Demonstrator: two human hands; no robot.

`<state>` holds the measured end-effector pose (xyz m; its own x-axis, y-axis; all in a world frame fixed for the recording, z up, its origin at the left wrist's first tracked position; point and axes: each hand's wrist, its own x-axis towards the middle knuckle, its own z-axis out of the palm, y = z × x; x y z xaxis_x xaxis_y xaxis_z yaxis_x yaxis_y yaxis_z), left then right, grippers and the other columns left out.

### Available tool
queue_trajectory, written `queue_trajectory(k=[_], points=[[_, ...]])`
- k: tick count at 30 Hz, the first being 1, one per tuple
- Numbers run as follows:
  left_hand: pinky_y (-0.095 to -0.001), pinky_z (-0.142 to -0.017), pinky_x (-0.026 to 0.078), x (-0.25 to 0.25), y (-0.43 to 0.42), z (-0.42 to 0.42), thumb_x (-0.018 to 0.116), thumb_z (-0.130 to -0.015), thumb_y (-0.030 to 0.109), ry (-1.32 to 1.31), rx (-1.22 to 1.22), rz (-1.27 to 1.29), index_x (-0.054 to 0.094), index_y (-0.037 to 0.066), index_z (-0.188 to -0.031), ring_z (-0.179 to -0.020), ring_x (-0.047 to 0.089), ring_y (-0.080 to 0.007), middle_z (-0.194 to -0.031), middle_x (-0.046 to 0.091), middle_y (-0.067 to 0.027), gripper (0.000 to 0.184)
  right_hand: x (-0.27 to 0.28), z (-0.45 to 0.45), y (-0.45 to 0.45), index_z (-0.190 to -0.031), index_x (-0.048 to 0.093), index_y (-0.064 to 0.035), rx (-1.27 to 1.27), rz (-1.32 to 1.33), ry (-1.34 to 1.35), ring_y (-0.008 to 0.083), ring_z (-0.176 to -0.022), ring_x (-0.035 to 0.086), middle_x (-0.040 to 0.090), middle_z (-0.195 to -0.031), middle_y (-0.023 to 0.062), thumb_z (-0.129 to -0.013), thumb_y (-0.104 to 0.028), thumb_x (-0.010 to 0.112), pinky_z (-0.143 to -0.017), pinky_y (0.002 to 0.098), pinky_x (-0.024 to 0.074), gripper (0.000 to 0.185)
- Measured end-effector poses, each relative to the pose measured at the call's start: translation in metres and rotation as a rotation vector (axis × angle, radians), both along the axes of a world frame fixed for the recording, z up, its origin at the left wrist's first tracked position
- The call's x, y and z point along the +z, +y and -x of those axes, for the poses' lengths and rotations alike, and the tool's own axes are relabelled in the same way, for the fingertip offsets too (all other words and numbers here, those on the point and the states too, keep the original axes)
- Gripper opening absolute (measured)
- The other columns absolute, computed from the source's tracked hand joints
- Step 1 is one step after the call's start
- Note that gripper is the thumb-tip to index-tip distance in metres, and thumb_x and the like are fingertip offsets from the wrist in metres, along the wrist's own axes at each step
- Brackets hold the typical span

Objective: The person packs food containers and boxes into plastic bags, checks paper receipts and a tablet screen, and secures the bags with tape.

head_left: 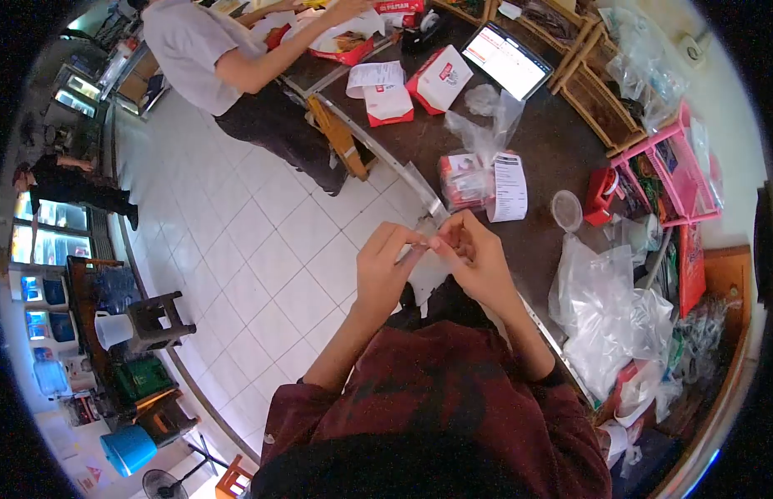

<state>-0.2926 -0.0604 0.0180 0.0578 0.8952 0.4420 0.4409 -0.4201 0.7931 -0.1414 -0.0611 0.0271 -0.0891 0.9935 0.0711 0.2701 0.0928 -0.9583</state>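
Film (414, 256), thin, translucent and crumpled, sits pinched between the two hands, on the near side of the bagged parcel, which serves as landmark here. The left hand's (382, 259) grip is closed to a pinch, thumb and forefinger meeting on the film. The right hand's (474, 254) grip is closed as well, thumb and forefinger tips together at the film's edge, the other fingers curled. Its exact shape is too small to tell.

The bagged parcel (465, 185) is a red-and-white block in glossy clear plastic, the loose top splayed out beyond it; a smooth white receipt (510, 188) lies against its right side. Dark, flat counter (546, 137) carries it. Beyond the parcel stand two boxy cardboard cartons, one with sloping faces (441, 81) and one lower (389, 103), partly covered by a paper slip (376, 76). Farther beyond is a flat tablet (506, 62) with a lit screen. Right of the parcel lie a round clear lid (567, 210), a hard red box (601, 196) and a pink lattice basket (671, 179). Wrinkled, shiny plastic bags (597, 303) heap up to the parcel's near right.
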Motion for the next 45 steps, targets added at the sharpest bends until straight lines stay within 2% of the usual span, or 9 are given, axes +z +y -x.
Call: queue_trajectory(k=[6, 9, 13, 17, 21, 28, 36, 38, 45], points=[[-0.0325, -0.059, 0.045, -0.007, -0.008, 0.01, 0.066, -0.068, 0.0, 0.196, 0.04, -0.092, 0.057, 0.004, -0.081, -0.07, 0.055, -0.0259, -0.077, 0.055, -0.0088, 0.016, -0.004, 0.011, 0.004, -0.085, 0.05, -0.0006, 0.129, 0.06, 0.015, 0.0041, -0.068, 0.049, 0.055, -0.075, 0.0018, -0.081, -0.008, 0.063, -0.057, 0.0199, 0.0425, 0.015], [-0.0293, -0.063, 0.048, -0.005, -0.013, 0.006, 0.068, -0.067, -0.001, 0.145, 0.085, 0.029, 0.061, 0.004, -0.081, -0.075, 0.06, -0.0219, -0.081, 0.061, -0.0076, 0.016, -0.016, 0.007, 0.011, -0.084, 0.059, -0.0027, 0.142, 0.014, -0.024, 0.0113, -0.068, 0.06, 0.062, -0.078, 0.006, -0.077, -0.013, 0.066, -0.055, 0.0241, 0.0457, 0.014], [-0.0323, -0.096, 0.037, 0.009, -0.017, 0.001, 0.06, -0.07, -0.005, 0.091, -0.164, 0.247, 0.038, 0.008, -0.128, -0.112, 0.048, -0.0232, -0.121, 0.047, -0.0122, 0.063, -0.029, -0.012, 0.022, -0.085, 0.059, -0.0019, 0.053, -0.015, 0.106, 0.0101, -0.065, 0.058, 0.062, -0.073, 0.006, -0.077, -0.012, 0.066, -0.057, 0.024, 0.046, 0.015], [-0.0337, -0.085, 0.045, -0.018, -0.021, -0.004, 0.056, -0.078, -0.003, -0.617, -0.187, 0.507, 0.038, 0.003, -0.117, -0.103, 0.05, -0.0192, -0.112, 0.046, -0.0099, 0.043, -0.018, -0.033, 0.028, -0.081, 0.06, 0.0004, 0.079, 0.073, 0.087, 0.007, -0.063, 0.055, 0.061, -0.071, 0.0037, -0.079, -0.01, 0.065, -0.058, 0.0221, 0.0449, 0.011], [-0.0244, -0.066, 0.05, -0.023, 0.0, -0.03, 0.058, -0.084, 0.006, -0.449, -0.322, 0.67, 0.044, 0.002, -0.099, -0.082, 0.057, -0.0116, -0.089, 0.054, -0.0052, 0.02, -0.016, -0.046, 0.028, -0.076, 0.059, 0.001, 0.256, 0.234, 0.162, 0.005, -0.063, 0.053, 0.059, -0.07, 0.0008, -0.08, -0.008, 0.064, -0.056, 0.0196, 0.0422, 0.011], [-0.0265, -0.072, 0.05, -0.007, 0.02, -0.053, 0.059, -0.083, 0.007, -0.237, -0.453, 0.636, 0.05, 0.003, -0.086, -0.078, 0.056, -0.0103, -0.081, 0.056, -0.0026, 0.01, -0.025, -0.094, 0.041, -0.077, 0.058, 0.0003, 0.424, 0.291, 0.101, 0.0059, -0.063, 0.053, 0.058, -0.066, 0.0008, -0.081, -0.015, 0.063, -0.057, 0.0231, 0.0441, 0.017], [-0.0309, -0.077, 0.048, 0.0, -0.023, -0.032, 0.054, -0.084, 0.005, -0.012, 0.258, 0.341, 0.046, 0.002, -0.092, -0.084, 0.057, -0.0208, -0.088, 0.054, -0.0106, 0.012, -0.036, -0.064, 0.071, -0.069, 0.053, -0.0025, 0.604, 0.017, 0.0, 0.0123, -0.065, 0.056, 0.057, -0.07, 0.0063, -0.074, -0.007, 0.064, -0.058, 0.027, 0.0455, 0.013], [-0.0318, -0.077, 0.048, -0.011, -0.026, -0.037, 0.056, -0.081, 0.002, -0.15, 0.299, 0.379, 0.043, 0.003, -0.098, -0.086, 0.058, -0.024, -0.09, 0.054, -0.0132, 0.021, -0.046, -0.05, 0.073, -0.074, 0.05, -0.0016, 0.65, -0.179, -0.149, 0.0118, -0.066, 0.056, 0.055, -0.069, 0.0044, -0.072, -0.001, 0.063, -0.059, 0.0258, 0.0457, 0.013], [-0.0331, -0.067, 0.049, 0.0, -0.036, -0.024, 0.059, -0.078, 0.002, -0.036, 0.364, 0.384, 0.042, 0.003, -0.105, -0.076, 0.061, -0.0271, -0.082, 0.057, -0.0125, 0.032, -0.044, -0.008, 0.061, -0.089, 0.045, -0.0008, 0.64, 0.052, 0.062, 0.0133, -0.067, 0.054, 0.053, -0.074, 0.0067, -0.073, 0.0, 0.062, -0.061, 0.0272, 0.0452, 0.023]])
